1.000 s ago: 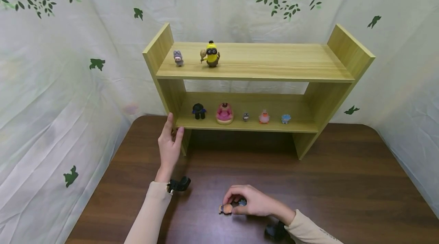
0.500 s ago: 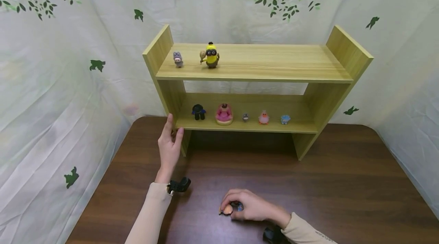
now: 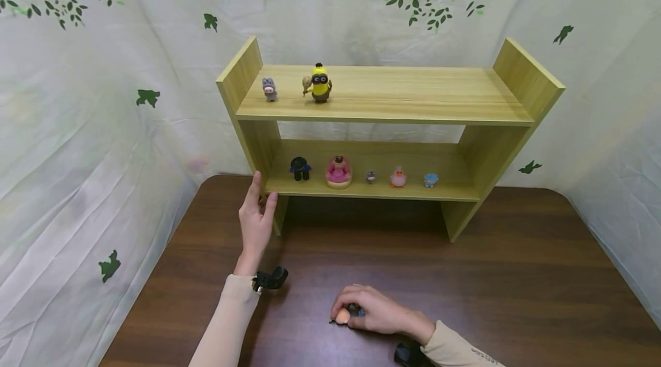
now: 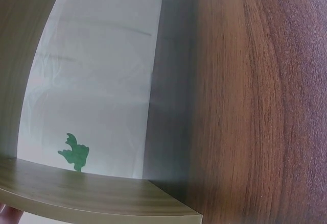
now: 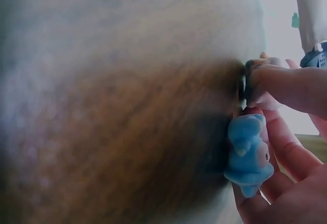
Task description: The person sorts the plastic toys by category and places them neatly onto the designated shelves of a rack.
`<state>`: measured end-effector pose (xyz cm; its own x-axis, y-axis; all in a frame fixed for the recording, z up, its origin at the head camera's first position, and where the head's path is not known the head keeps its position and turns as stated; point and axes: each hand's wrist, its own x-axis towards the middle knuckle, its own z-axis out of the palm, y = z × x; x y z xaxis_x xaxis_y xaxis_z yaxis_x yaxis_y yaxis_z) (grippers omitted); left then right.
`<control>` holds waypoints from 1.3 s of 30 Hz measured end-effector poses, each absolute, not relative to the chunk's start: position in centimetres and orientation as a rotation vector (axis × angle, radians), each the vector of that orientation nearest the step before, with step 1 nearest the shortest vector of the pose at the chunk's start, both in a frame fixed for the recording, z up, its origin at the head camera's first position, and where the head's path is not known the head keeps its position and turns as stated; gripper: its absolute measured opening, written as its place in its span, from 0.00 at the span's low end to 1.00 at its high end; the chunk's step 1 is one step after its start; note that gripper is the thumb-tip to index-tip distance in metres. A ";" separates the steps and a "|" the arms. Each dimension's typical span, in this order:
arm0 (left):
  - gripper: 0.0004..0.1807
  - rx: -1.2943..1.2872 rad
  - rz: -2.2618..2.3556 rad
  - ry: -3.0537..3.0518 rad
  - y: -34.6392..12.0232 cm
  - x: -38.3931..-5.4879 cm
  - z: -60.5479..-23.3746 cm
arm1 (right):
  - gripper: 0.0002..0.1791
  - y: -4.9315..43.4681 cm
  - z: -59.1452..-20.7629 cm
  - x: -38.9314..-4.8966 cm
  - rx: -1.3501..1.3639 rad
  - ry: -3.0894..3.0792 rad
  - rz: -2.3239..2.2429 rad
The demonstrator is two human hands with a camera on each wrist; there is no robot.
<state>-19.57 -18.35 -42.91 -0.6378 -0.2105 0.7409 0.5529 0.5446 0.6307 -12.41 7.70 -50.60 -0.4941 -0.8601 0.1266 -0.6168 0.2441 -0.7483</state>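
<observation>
In the head view my left hand [image 3: 255,226] rests against the left side panel of the wooden shelf [image 3: 382,120], fingers straight and thumb at the lower board's front edge. Low over the table, my right hand [image 3: 379,309] pinches a small figurine with a round peach part [image 3: 343,316] between thumb and fingers. Most of that figurine is hidden by the fingertips. In the right wrist view a light blue figurine [image 5: 248,152] with a pinkish face lies beside the palm, under the curled fingers.
On the upper board stand a grey figurine [image 3: 269,89] and a yellow goggled figurine [image 3: 320,85]. The lower board bears a black figurine [image 3: 299,168], a pink seated bear [image 3: 338,172] and several smaller ones. A leaf-print cloth [image 3: 170,57] hangs behind the brown table [image 3: 542,275].
My right hand has shifted slightly left and its fingers have closed further over the peach figurine, which shows less now. The left hand stays at the shelf.
</observation>
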 end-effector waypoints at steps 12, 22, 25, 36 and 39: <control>0.37 -0.288 -1.183 -1.945 -18.6 -19.9 -43.5 | 0.10 8.4 -49.2 -12.9 -1.235 2.124 -1.493; 0.38 -0.297 -1.174 -1.966 -20.1 -22.0 -46.3 | 0.08 8.9 -45.5 -13.5 -1.214 2.199 -1.632; 0.41 -0.297 -1.175 -1.956 -20.0 -22.0 -46.3 | 0.08 9.1 -46.0 -14.1 -1.202 2.215 -1.653; 0.43 -0.298 -1.171 -1.927 -19.0 -20.8 -44.5 | 0.08 9.5 -44.8 -15.1 -1.261 2.274 -1.702; 0.43 -0.298 -1.170 -1.934 -18.5 -20.0 -43.4 | 0.09 9.6 -44.1 -15.2 -1.242 2.264 -1.729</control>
<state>-20.04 -18.46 -43.41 -0.6232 -0.2065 0.7543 0.5722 0.5371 0.6198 -15.25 9.63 -44.13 -0.6802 -0.6009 0.4197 -0.5631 0.0618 -0.8241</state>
